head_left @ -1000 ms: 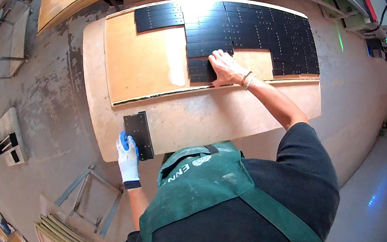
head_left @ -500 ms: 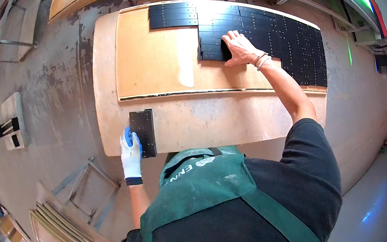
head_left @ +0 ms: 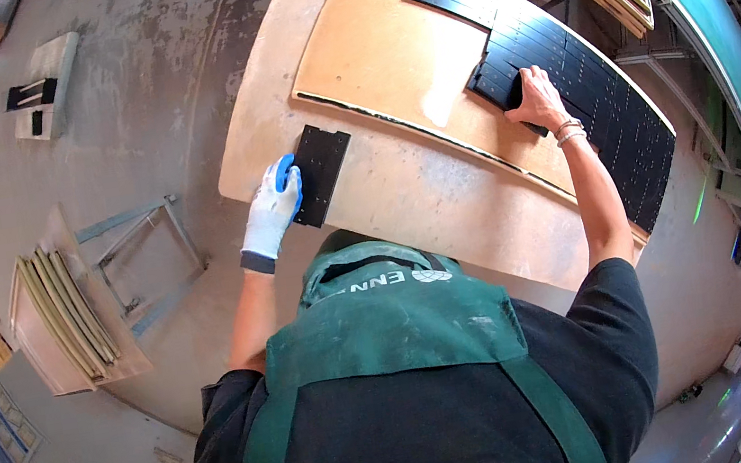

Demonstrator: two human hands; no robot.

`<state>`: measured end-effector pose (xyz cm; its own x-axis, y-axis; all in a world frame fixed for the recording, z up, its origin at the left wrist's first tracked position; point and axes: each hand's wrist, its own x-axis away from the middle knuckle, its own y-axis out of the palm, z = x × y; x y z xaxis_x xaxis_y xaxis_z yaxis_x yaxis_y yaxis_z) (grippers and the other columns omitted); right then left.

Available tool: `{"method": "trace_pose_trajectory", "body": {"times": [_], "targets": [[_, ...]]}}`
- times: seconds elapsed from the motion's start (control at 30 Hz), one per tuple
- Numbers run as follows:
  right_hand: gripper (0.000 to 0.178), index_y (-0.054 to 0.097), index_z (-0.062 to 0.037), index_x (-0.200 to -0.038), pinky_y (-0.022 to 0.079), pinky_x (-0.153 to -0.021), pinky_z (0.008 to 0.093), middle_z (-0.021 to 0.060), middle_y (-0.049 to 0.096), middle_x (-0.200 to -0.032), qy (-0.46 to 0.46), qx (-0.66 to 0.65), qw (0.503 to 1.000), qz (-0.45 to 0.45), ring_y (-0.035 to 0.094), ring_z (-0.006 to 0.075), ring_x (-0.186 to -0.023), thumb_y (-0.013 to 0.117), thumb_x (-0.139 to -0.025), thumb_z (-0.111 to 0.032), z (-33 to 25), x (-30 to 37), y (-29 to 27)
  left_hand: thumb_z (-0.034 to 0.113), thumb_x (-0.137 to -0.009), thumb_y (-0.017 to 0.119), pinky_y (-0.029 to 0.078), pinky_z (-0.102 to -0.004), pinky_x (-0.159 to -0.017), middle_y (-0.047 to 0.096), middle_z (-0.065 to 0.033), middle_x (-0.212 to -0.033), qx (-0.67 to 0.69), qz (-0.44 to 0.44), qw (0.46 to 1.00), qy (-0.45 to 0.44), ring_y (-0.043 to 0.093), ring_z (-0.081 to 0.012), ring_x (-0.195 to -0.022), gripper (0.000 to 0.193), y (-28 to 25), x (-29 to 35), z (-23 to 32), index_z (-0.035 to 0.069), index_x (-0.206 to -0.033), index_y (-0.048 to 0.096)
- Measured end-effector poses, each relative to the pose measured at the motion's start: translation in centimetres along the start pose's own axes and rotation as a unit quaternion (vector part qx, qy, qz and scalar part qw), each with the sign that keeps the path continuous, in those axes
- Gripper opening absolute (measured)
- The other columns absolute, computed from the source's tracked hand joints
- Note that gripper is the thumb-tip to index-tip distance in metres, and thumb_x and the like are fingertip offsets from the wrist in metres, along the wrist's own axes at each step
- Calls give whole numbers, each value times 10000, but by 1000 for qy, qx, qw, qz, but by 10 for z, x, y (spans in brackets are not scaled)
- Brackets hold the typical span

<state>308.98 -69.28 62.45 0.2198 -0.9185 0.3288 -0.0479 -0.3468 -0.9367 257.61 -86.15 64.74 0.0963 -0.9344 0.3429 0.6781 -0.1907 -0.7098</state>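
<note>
1. Head view, left: your gloved left hand (head_left: 274, 206) curls around the long edge of a black slab (head_left: 325, 171) at the table's (head_left: 411, 182) near edge.
2. Head view, right: your bare right hand (head_left: 542, 100) arches half-open over black strips (head_left: 572, 72) on the board (head_left: 371, 44); its grip can't be told.
3. Both look stiff, probably slick; take long edges.

Gloved left fingers (head_left: 290, 173) against black piece (head_left: 324, 173)

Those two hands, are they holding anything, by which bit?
The left hand holds a black slab by its left edge. The right hand touches black strips; I can't tell whether it grips them.
</note>
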Motion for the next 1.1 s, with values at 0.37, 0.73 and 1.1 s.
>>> {"method": "trace_pose_trajectory", "body": {"times": [0.37,0.73,1.1], "targets": [[679,591,28,-1094,465,-931,437,183,563,-1071,-406,-13,913,-33,538,335,-1070,856,-533,-249,-200,-6,-50,392,-1050,457,473,-367,-1000,647,-172,-1266,252,-41,967,-17,630,-283,-1132,468,0,-7,-41,33,-1308,610],[537,694,-110,-898,478,-848,383,61,606,-1040,-676,94,731,8,568,235,-1042,919,-443,-284,-375,-26,22,469,-1079,403,488,-345,-936,692,-138,-1160,336,-7,941,-38,622,-171,-1013,576,13,-18,-107,-25,-1293,606],[723,584,-56,-1274,442,-978,458,146,605,-1160,-502,-117,846,135,576,311,-1116,832,-671,-368,-278,-59,-18,389,-1089,375,436,-386,-1052,588,-221,-1366,134,1,991,-20,583,-324,-1248,514,1,12,-36,5,-1378,557]]}}
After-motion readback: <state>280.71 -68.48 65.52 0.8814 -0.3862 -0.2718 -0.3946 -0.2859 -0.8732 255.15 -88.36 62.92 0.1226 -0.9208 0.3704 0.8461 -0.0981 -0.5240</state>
